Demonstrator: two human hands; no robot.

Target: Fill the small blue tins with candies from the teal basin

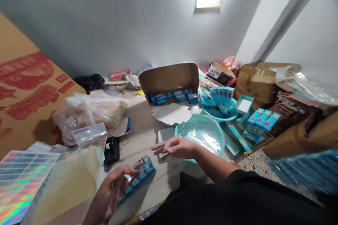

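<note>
My left hand (112, 191) sits at the bottom of the view, fingers curled around the near end of a flat blue packet (139, 175) lying on the table. My right hand (175, 147) hovers over the table with fingers stretched out and apart, holding nothing. It is just in front of a teal bowl (220, 147) lined with clear plastic. A small white box (165, 135) lies under the fingertips.
A cardboard tray (169, 77) holds several blue boxes. A second teal bowl (219, 114) carries upright blue packets. White sheets (171, 114), a plastic bag (89, 112), a clear container (89, 135), holographic sticker sheets (18, 182) and cardboard boxes (258, 81) surround the work area.
</note>
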